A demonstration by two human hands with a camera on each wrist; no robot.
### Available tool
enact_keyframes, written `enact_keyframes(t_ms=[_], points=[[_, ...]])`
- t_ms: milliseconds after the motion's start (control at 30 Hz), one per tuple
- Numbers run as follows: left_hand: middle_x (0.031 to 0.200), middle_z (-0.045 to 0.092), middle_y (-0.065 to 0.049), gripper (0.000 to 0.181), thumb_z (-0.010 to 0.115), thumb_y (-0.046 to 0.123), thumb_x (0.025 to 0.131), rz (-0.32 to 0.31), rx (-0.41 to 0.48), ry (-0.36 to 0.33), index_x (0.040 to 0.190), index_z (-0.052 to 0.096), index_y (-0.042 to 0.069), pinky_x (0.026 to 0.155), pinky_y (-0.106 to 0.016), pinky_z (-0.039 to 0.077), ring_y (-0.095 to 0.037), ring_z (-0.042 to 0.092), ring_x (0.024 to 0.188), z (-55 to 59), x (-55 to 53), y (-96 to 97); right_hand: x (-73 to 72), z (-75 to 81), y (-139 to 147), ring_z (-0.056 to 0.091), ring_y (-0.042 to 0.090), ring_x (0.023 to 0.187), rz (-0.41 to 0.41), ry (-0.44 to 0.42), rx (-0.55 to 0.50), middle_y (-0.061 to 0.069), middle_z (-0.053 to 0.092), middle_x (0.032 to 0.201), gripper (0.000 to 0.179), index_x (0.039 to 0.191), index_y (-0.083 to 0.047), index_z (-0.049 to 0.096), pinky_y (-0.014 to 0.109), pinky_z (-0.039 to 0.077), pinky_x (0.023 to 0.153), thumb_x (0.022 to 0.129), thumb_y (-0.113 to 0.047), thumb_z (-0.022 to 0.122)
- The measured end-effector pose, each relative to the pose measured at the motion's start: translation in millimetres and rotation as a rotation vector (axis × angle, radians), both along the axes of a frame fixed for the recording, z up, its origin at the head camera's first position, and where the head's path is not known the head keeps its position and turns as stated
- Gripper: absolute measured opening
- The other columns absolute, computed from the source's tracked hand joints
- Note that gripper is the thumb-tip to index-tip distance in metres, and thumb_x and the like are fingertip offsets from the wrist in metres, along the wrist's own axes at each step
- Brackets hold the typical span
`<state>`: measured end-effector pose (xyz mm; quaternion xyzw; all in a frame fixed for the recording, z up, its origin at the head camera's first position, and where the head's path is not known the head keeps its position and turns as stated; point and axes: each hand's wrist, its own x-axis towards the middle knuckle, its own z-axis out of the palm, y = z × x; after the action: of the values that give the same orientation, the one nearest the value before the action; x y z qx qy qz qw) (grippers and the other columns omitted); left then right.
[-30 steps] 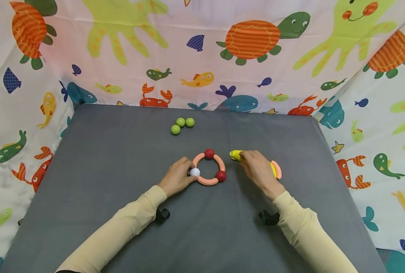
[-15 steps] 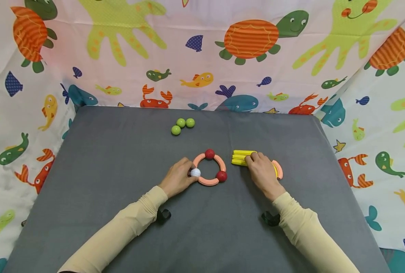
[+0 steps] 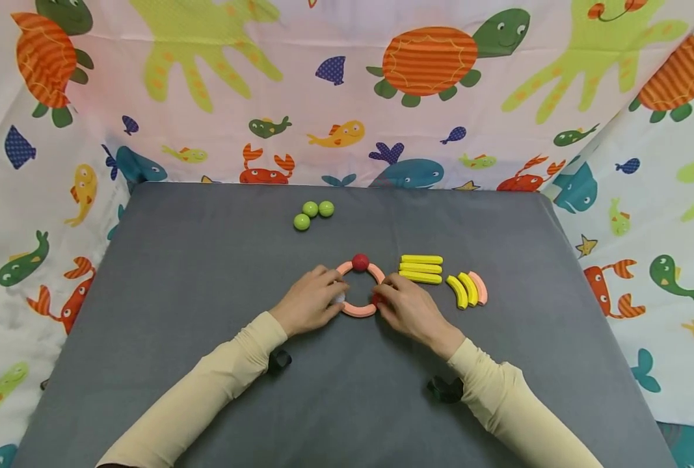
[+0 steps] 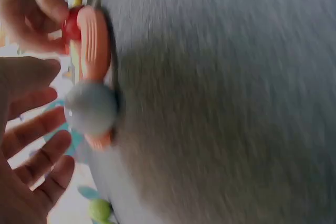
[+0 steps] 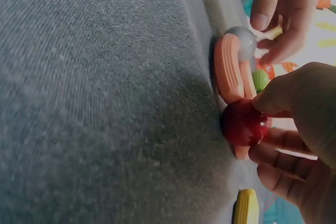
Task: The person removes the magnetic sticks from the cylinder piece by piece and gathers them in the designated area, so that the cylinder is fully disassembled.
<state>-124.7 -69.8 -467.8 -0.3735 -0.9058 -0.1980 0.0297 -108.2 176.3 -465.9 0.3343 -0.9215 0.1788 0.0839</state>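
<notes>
A ring of coral curved sticks (image 3: 358,311) lies on the grey cloth. Balls join it: a red ball (image 3: 360,262) at its far side, a white ball (image 4: 91,107) at its left and a second red ball (image 5: 244,122) at its right. My left hand (image 3: 311,298) is beside the white ball, which it partly hides in the head view. Its thumb stands apart from that ball, and its fingers are loosely bent close by. My right hand (image 3: 413,313) pinches the right-hand red ball between thumb and fingers.
Several yellow straight sticks (image 3: 421,268) lie side by side right of the ring. Beyond them are two yellow curved sticks (image 3: 456,292) and a coral curved stick (image 3: 479,288). Several green balls (image 3: 309,209) sit near the far edge. A printed sea-animal curtain (image 3: 206,84) surrounds the table.
My right hand has left the yellow straight sticks, now lying in a row, and moved left to the ring's red ball. My left hand has stayed by the white ball.
</notes>
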Motion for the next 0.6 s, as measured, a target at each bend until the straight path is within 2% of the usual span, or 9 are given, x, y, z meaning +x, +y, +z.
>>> enact_keyframes(t_ms=[67,133,267,333,467,600], points=[[0.106,0.068,0.0,0.018,0.072,0.026,0.089,-0.06,-0.042,0.085,0.104,0.074,0.015,0.079,-0.034,0.048,-0.02,0.057,0.096,-2.6,1.3,7.9,0.1,-1.5,-3,0.057,0.015,0.075,-0.001,0.006,0.006,0.005,0.062,0.095,0.018,0.102,-0.01,0.072,0.03,0.051,0.067,0.084,-0.012,0.075],[0.099,0.068,0.003,0.016,0.073,0.032,0.088,-0.085,-0.077,0.147,0.097,0.075,0.019,0.074,-0.032,0.045,-0.018,0.056,0.092,-5.7,3.2,15.7,-0.3,-2.8,-6,0.056,0.014,0.074,0.002,0.007,0.004,0.004,0.061,0.093,0.015,0.1,-0.011,0.072,0.03,0.05,0.067,0.085,-0.012,0.074],[0.085,0.066,0.005,0.014,0.074,0.037,0.086,-0.087,-0.125,0.25,0.086,0.073,0.023,0.074,-0.03,0.044,-0.016,0.055,0.085,-10.2,5.5,26.1,-0.4,-4.4,-10,0.058,0.014,0.078,0.027,-0.033,-0.003,0.003,0.063,0.097,0.017,0.103,-0.01,0.072,0.029,0.051,0.069,0.086,-0.012,0.072],[0.08,0.064,0.004,0.014,0.072,0.035,0.088,-0.08,-0.136,0.276,0.082,0.073,0.023,0.073,-0.03,0.043,-0.016,0.054,0.081,-10.5,5.8,27.6,0.2,-5.0,-12,0.06,0.013,0.081,0.037,-0.069,0.003,0.002,0.065,0.101,0.022,0.107,-0.01,0.071,0.03,0.053,0.072,0.085,-0.013,0.073],[0.076,0.062,0.003,0.018,0.067,0.029,0.093,-0.059,-0.134,0.251,0.078,0.072,0.02,0.07,-0.03,0.044,-0.017,0.051,0.075,-9.3,6.2,24.4,3.1,-6.4,-17,0.061,0.011,0.081,0.054,-0.117,0.011,0.001,0.066,0.104,0.03,0.112,-0.012,0.069,0.031,0.054,0.072,0.084,-0.018,0.077],[0.08,0.062,0.0,0.015,0.069,0.026,0.091,-0.06,-0.124,0.214,0.082,0.073,0.016,0.068,-0.029,0.047,-0.017,0.05,0.073,-10.2,7.6,19.5,7.4,-8.2,-22,0.061,0.01,0.076,0.062,-0.112,0.014,0.0,0.065,0.102,0.029,0.112,-0.013,0.068,0.029,0.054,0.068,0.085,-0.022,0.077]])
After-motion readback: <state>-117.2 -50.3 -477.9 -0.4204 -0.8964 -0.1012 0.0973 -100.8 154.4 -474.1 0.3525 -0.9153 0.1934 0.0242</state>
